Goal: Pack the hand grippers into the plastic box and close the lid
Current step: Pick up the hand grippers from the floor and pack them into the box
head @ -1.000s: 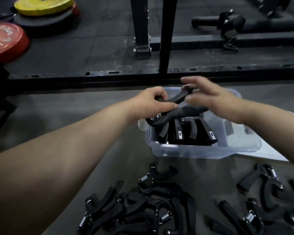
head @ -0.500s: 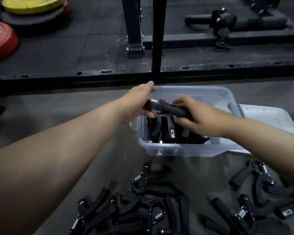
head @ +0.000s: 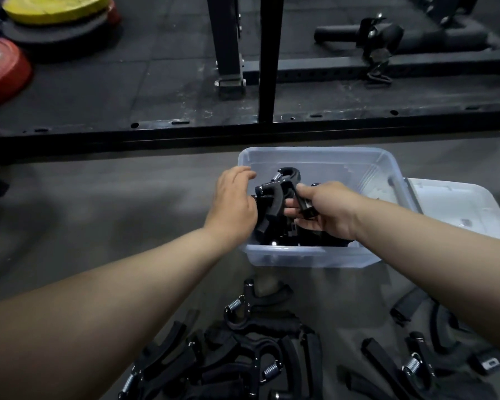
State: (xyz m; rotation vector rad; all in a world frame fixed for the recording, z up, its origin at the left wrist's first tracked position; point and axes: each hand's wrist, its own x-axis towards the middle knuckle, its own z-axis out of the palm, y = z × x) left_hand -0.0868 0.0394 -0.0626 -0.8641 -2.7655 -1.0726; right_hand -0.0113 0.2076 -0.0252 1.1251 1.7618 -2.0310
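The right hand point(head: 324, 210) is seen palm-up inside the plastic box point(head: 315, 153), and 1 handle of a black hand gripper point(head: 274, 194) is pinched between its thumb and fingers. The gripper is held upright above the box's contents, with its looped top and coil spring pointed away from the camera and its other handle slanted down toward the near left corner. The left hand point(head: 234, 203) is placed just beside that handle, with its back turned to the camera and its fingers loosely bent over the box's left rim. Whether anything is gripped by it cannot be told, since the thumb and palm are hidden.

Below the held gripper, more black packed grippers point(head: 315, 241) are stacked in the near half of the box, while the far half is shown bare. The box is set on a grey floor point(head: 98, 212), and the clear lid point(head: 459, 206) is laid flat against its right side.

Nearer the camera, loose grippers are scattered on the floor in 2 groups: a left pile point(head: 257, 350) and a right cluster point(head: 422, 362). Beyond the box, a black rack frame point(head: 270, 53) is stood on dark matting, and a yellow plate point(head: 55, 7) and a red plate point(head: 0, 67) are seen at the far left.
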